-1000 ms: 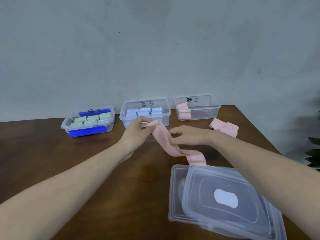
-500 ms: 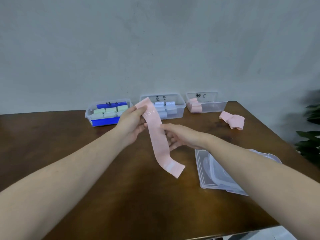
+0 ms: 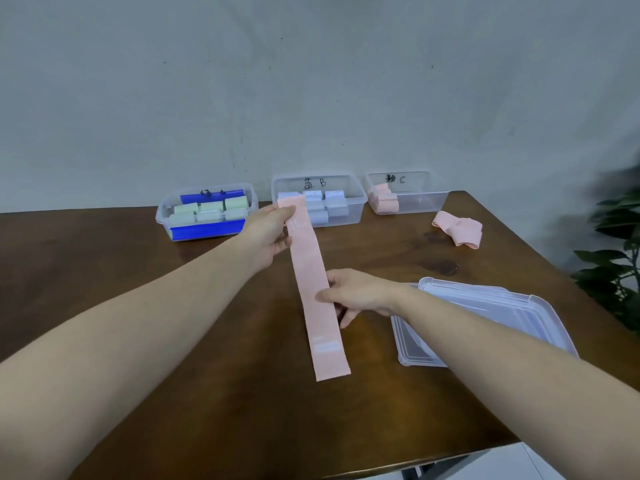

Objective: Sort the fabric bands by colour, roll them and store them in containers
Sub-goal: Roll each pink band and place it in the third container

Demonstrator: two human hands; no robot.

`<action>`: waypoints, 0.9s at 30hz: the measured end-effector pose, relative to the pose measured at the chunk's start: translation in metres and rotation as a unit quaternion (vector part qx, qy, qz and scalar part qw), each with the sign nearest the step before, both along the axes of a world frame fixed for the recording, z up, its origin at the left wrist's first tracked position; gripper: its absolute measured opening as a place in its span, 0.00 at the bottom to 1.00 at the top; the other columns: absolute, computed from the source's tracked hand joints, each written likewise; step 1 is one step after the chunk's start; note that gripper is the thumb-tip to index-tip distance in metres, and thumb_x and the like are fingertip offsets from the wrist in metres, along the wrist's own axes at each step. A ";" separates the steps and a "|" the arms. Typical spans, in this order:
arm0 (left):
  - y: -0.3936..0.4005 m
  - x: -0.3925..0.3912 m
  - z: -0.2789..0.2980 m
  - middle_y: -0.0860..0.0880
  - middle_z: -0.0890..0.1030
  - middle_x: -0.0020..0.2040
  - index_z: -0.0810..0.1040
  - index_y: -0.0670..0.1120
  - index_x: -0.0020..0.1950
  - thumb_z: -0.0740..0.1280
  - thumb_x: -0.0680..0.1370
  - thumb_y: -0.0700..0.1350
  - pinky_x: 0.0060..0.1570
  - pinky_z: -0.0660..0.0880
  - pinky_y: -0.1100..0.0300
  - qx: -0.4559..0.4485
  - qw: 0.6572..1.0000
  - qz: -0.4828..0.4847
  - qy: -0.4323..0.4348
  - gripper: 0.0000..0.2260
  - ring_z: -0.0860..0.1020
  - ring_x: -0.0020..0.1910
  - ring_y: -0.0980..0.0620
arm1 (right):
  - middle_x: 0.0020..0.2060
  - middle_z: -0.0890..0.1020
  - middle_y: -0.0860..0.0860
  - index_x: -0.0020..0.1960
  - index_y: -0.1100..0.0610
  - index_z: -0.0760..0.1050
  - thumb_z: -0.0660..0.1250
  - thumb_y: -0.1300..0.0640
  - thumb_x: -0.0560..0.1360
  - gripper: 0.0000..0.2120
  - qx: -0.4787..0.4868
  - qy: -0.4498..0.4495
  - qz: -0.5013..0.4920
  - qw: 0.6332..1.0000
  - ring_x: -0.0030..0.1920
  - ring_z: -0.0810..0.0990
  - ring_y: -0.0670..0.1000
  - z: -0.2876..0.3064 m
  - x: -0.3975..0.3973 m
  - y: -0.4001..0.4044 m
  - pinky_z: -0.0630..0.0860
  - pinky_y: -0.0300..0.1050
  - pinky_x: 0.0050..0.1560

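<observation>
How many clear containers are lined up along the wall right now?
3: the left container with green rolls, the middle container with blue rolls, and the right container with pink rolls.

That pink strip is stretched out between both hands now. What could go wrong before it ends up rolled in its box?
The pink band hangs loosely below the right hand, so a roll started in the air could come out crooked or slack.

The left hand pinches only the top corner; the band might slip free.

The pink container sits far back beside the near-identical blue container, so a hurried drop might miss it.
</observation>
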State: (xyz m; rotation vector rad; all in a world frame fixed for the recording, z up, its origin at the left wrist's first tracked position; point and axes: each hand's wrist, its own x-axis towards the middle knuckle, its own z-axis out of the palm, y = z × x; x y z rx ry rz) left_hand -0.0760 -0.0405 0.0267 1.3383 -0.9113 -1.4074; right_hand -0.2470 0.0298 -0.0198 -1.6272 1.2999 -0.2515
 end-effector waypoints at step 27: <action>0.105 0.031 -0.084 0.58 0.80 0.51 0.83 0.53 0.55 0.73 0.76 0.43 0.53 0.75 0.65 -0.275 0.827 -0.304 -0.385 0.09 0.78 0.53 0.57 | 0.59 0.77 0.40 0.64 0.45 0.79 0.62 0.46 0.81 0.14 -0.344 0.167 0.050 0.923 0.55 0.66 0.40 -0.036 -0.012 0.062 0.66 0.35 0.56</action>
